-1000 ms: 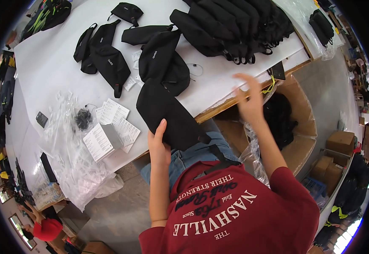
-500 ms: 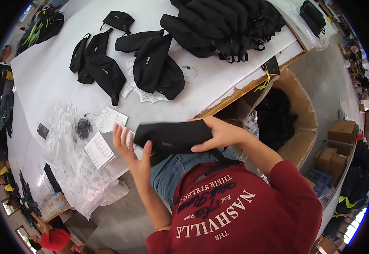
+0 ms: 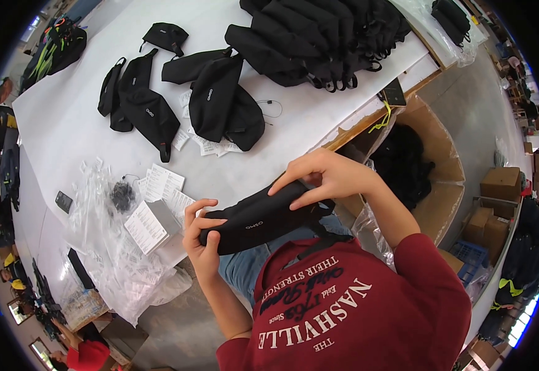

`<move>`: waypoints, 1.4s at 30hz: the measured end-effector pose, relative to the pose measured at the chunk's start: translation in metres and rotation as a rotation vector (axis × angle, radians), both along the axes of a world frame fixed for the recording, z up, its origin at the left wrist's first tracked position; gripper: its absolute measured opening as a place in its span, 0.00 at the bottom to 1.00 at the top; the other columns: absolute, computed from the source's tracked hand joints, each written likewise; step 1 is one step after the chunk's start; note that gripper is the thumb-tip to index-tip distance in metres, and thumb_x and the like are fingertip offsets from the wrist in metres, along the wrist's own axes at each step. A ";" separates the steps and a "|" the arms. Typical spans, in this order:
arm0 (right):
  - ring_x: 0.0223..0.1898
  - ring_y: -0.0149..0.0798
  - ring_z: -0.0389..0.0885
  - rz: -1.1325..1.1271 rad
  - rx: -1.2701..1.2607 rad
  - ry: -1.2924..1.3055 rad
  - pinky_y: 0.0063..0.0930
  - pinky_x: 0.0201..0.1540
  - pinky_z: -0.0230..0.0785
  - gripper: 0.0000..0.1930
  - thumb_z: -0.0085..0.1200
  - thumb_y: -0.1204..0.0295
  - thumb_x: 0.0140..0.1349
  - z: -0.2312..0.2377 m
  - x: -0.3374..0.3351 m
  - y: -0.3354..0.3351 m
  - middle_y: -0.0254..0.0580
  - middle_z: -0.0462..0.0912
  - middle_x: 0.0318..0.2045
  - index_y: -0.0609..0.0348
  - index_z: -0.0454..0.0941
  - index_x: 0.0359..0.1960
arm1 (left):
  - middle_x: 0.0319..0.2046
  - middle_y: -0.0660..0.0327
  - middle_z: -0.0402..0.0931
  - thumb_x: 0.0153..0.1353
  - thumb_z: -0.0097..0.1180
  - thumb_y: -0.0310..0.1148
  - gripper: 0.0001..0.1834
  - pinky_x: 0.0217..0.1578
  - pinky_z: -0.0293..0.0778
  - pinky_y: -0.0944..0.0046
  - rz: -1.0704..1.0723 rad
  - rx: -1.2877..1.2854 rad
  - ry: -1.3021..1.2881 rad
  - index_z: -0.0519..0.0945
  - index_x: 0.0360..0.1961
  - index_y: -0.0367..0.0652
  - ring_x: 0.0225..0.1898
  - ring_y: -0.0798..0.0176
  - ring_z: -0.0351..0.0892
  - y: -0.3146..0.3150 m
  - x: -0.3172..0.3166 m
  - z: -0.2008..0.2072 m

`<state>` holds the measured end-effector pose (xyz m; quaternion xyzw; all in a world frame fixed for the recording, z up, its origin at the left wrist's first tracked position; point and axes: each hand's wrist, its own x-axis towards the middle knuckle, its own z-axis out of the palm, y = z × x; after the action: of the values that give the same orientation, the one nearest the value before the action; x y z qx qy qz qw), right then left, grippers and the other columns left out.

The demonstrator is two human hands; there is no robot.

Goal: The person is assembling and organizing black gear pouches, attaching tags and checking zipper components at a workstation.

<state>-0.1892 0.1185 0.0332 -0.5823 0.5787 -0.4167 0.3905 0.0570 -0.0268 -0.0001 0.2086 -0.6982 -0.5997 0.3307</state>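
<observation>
A black fabric pouch (image 3: 251, 216) with a small pale logo is held in front of my lap, just off the table's near edge. My left hand (image 3: 203, 238) grips its left end, fingers over the top and thumb on the front. At the other end, my right hand (image 3: 326, 176) has thumb and forefinger on the pouch's upper right part. Beyond my left hand, printed white cards (image 3: 146, 226) lie stacked beside a crumpled clear plastic bag (image 3: 102, 241) and a small tangle of black cords (image 3: 122, 196).
More black pouches (image 3: 149, 111) lie across the white table (image 3: 65, 123), some over white tags. A large heap of black pouches (image 3: 319, 43) fills the far right. An open cardboard box (image 3: 445, 170) with black items stands right of the table. A person in red (image 3: 87, 355) is at lower left.
The pouch has tilted and turned, bringing its front logo into view. My left hand has closed round its left end, and my right hand has shifted up along its top.
</observation>
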 end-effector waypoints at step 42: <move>0.46 0.44 0.78 -1.113 -0.102 -0.278 0.33 0.51 0.70 0.33 0.64 0.64 0.49 -0.018 -0.426 0.036 0.48 0.77 0.47 0.48 0.68 0.60 | 0.30 0.55 0.76 0.69 0.42 0.35 0.12 0.21 0.72 0.74 0.363 0.623 -0.138 0.73 0.39 0.37 0.23 0.67 0.77 0.007 0.030 -0.084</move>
<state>-0.6152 0.1550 0.0148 -0.1481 0.7204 -0.6592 0.1563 0.0868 -0.0196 -0.0844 0.4596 -0.4544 -0.6997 0.3045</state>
